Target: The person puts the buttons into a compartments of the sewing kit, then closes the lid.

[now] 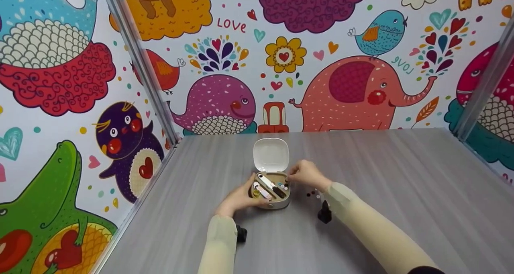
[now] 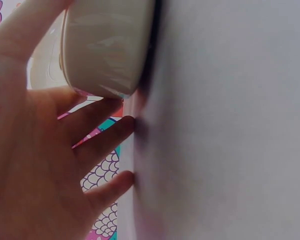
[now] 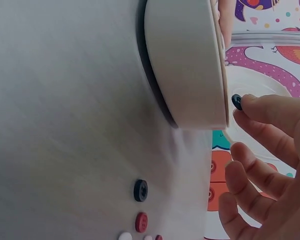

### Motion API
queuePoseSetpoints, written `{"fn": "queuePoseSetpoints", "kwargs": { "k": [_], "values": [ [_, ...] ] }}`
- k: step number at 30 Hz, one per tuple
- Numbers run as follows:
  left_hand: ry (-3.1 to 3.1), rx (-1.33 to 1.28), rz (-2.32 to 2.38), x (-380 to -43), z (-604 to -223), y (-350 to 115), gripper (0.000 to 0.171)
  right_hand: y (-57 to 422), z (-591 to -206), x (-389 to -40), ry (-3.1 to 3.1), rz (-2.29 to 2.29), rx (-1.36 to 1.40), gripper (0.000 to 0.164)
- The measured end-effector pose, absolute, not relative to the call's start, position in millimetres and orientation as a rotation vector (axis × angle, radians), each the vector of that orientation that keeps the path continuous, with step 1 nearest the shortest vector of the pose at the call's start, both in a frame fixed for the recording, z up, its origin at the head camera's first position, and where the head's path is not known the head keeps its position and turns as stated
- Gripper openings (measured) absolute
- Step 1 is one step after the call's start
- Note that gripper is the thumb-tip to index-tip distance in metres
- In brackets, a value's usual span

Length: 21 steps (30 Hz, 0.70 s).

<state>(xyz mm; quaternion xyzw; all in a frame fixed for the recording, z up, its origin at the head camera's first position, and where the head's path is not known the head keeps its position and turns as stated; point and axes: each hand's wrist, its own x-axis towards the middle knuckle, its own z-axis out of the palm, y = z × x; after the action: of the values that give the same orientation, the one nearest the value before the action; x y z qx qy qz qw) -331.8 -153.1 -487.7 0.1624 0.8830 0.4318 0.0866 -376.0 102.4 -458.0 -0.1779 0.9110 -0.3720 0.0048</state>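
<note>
Black button (image 3: 236, 102) sits pinched in the right fingers (image 3: 262, 111), beside the box (image 1: 277, 205) the left fingers (image 2: 107, 137) hold. Seemingly partway: stored buttons (image 1: 282, 186) lie inside near that pinch, loose buttons (image 3: 141, 222) remain below it on the counter (image 3: 65, 125).

Smooth glossy plastic box (image 3: 190, 65), shiny plastic buttons (image 3: 141, 190), matt wood-look tabletop (image 1: 381, 165), metallic posts (image 1: 140, 63)

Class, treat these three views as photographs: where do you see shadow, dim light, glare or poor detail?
Head view: bright, even light, but the tiny round coloured buttons show little detail; left wrist view: dimmer, the left hand shaded, faint sheen on the cream, rounded, plastic-looking box, dark shadow along its base; right wrist view: dim, soft shadow on the flat grey tabletop beside the box.
</note>
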Motion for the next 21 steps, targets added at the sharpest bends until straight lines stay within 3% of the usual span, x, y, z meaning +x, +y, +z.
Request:
{"fn": "queuePoseSetpoints", "kwargs": {
  "k": [21],
  "values": [
    [2.631,0.479,1.294,-331.8,-488.2,-152.1,0.115,95.2,-465.7,-380.5,2.818,-1.208,-0.598,0.008]
  ]
}}
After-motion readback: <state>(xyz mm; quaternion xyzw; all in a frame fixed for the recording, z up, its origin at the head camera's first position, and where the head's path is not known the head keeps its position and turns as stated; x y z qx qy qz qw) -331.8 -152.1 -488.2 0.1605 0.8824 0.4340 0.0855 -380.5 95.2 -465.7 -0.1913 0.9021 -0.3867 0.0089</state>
